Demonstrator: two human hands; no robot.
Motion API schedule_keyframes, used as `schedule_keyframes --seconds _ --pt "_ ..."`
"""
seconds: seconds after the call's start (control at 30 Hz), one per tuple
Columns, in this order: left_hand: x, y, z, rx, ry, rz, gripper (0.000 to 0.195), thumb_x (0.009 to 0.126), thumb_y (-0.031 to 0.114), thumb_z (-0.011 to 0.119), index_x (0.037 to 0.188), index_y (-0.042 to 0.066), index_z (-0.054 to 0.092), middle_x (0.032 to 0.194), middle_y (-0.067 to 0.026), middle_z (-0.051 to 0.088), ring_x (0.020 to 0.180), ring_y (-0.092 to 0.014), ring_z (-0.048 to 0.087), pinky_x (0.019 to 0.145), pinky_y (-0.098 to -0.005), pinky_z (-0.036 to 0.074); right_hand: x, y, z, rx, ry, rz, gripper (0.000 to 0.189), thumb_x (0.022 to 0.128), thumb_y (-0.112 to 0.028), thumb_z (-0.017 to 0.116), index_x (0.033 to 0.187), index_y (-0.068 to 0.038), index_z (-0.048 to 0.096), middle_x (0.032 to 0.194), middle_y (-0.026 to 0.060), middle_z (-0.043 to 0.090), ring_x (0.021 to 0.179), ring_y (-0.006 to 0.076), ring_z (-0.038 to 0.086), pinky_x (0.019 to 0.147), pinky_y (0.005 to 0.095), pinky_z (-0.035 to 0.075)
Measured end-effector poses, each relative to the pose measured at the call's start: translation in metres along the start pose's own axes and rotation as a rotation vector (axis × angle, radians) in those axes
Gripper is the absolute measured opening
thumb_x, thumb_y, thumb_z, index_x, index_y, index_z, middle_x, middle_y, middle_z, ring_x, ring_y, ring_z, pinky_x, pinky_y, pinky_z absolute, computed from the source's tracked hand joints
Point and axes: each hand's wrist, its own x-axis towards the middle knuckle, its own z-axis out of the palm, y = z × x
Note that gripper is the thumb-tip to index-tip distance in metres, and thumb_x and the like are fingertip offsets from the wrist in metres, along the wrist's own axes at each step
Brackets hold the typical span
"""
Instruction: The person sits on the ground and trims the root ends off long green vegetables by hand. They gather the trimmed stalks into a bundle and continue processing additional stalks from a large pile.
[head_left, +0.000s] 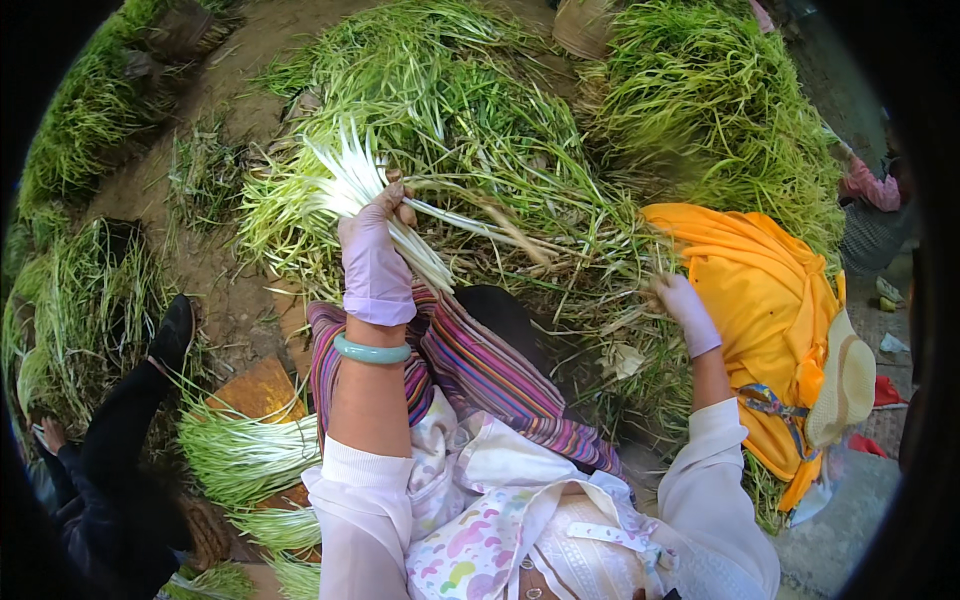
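My left hand (377, 251), in a pale purple glove with the fingertips bare, grips a bunch of white-stemmed green shoots (346, 180), perhaps young garlic or scallions. White ends fan out at the upper left, and more stems stick out below the fist. From the fingers, a few longer stalks (480, 225) with brownish, dry ends reach to the right. My right hand (684, 307), gloved likewise and slightly blurred, is well apart at the right, by leafy litter and dry stalks. Its fingers are bent; whether they hold anything is unclear. A large heap of green shoots (480, 112) lies before me.
Cleaned bundles (251, 450) lie on a rusty plate (259, 390) at the lower left. A person in dark clothes (124, 480) sits beside them. An orange cloth (750, 300) and a straw hat (844, 379) are at the right. Another green heap (712, 112) stands behind.
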Motion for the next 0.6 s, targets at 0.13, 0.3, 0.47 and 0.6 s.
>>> schedule_keyframes --seconds 0.13,0.3,0.47,0.6 --pt "-0.001 -0.002 0.002 0.041 0.019 -0.042 0.017 0.083 0.001 0.065 0.098 -0.004 0.06 0.071 -0.0083 0.063 0.051 -0.012 0.055 0.046 -0.0223 0.044 -0.021 -0.036 0.015 -0.695 0.564 -0.147 0.026 0.096 -0.024 0.053 0.104 -0.004 0.066 0.105 0.0098 0.07 0.099 0.0212 0.065 0.084 0.0319 0.05" --pt "-0.004 -0.004 0.008 0.026 -0.028 -0.052 0.019 0.084 0.001 0.064 0.102 -0.004 0.06 0.074 -0.0079 0.063 0.052 -0.012 0.055 0.046 -0.0225 0.044 -0.033 -0.118 0.134 -0.273 0.19 -0.932 0.045 0.089 -0.017 0.064 0.13 -0.004 0.051 0.128 0.0138 0.058 0.117 0.0236 0.056 0.1 0.0352 0.043" --pt "-0.005 0.005 0.007 0.002 -0.033 -0.041 0.021 0.084 0.0 0.063 0.105 -0.004 0.06 0.076 -0.009 0.063 0.052 -0.012 0.052 0.047 -0.0229 0.044 -0.002 -0.127 0.204 -0.477 0.046 -0.643 0.057 0.086 -0.017 0.067 0.135 -0.002 0.043 0.128 0.0167 0.055 0.116 0.0271 0.054 0.097 0.0355 0.044" --pt "-0.003 0.008 0.006 0.014 -0.072 0.04 0.022 0.084 0.0 0.064 0.105 -0.004 0.06 0.077 -0.0094 0.063 0.052 -0.012 0.051 0.047 -0.0233 0.044 0.007 -0.082 0.172 -0.105 -0.309 -0.335 0.034 0.089 -0.019 0.063 0.118 0.0 0.06 0.099 0.0073 0.067 0.088 0.0151 0.063 0.079 0.0295 0.05"
